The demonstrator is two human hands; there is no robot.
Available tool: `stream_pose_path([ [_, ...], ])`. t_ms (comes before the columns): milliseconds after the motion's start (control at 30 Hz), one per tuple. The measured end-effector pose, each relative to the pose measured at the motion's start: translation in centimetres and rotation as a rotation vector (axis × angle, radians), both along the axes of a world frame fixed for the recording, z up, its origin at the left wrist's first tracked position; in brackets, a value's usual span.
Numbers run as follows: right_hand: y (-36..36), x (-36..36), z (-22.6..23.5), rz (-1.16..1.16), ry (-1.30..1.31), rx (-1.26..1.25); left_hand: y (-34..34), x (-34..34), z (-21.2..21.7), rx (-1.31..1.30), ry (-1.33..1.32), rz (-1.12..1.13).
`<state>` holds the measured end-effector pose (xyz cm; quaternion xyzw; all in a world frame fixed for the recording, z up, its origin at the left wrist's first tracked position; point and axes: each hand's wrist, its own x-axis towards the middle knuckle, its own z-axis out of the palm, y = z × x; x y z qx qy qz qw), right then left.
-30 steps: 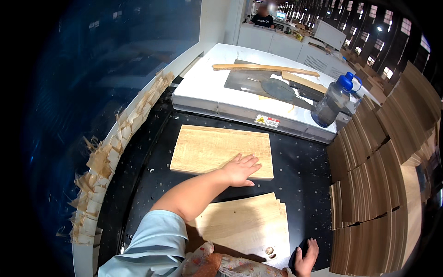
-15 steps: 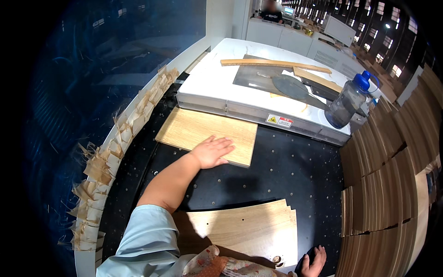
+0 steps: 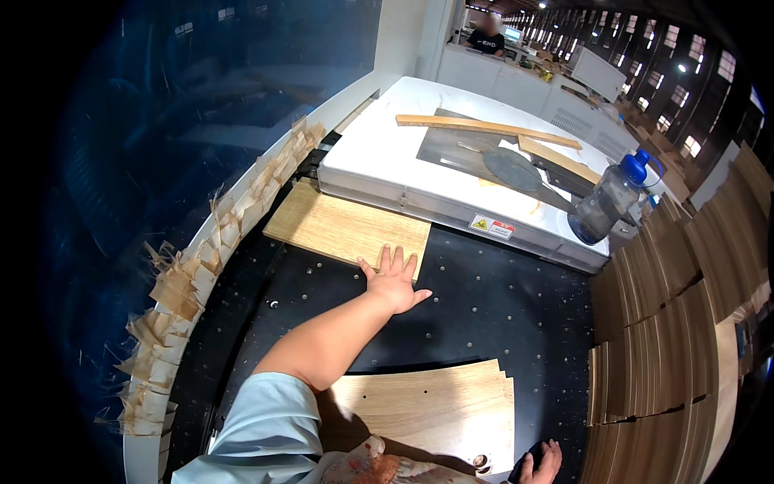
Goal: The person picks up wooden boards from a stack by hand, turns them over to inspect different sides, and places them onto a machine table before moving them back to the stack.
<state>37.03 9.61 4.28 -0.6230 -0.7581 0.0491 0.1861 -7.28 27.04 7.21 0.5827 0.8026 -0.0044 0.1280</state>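
1. On the left, a dark blue glossy panel with a pale border bounds the work area; ragged brown tape strips jut from that border toward the black tabletop.
2. On the far side, a raised white platform blocks the way beyond the board. It carries a long wooden strip, a shorter strip, a flat grey sheet and, at its right end, a clear bottle with a blue lid.
3. On the right, tall stacks of brown panels form a wall along the tabletop. Well beyond the platform, a person is near a screen.
4. The light wood board lies flat on the far left of the tabletop. Its far edge runs close along the platform's front; whether it touches cannot be told. Its left end reaches past the platform's near left corner.
5. The board's long axis runs left to right, slanted so that the right end is nearer; the grain follows it.
6. The left hand is palm down with fingers spread, fingertips over the board's near edge by its right end, thumb pointing right.
7. The right hand is at the near right, its fingers loosely extended and thumb apart, just beside some near wood boards; contact cannot be told.
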Motion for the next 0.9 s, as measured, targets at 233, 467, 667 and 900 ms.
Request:
stream_pose_path([
  [233, 0.0, 0.1, -0.2, 0.005, 0.0, 0.02, 0.5, 0.8, -0.7, 0.018, -0.073, 0.119],
  [467, -0.3, 0.0, 0.1, 0.015, 0.014, 0.011, 0.8, -0.4, -2.0, 0.143, -0.04, 0.141],
  [667, -0.3, 0.2, 0.0, 0.022, 0.047, 0.027, 0.8, -0.7, -2.0, 0.129, -0.046, 0.136],
  [900, -0.4, 0.0, -0.1, -0.009, 0.055, 0.034, 0.7, -0.4, -1.0, 0.101, -0.061, 0.137],
])
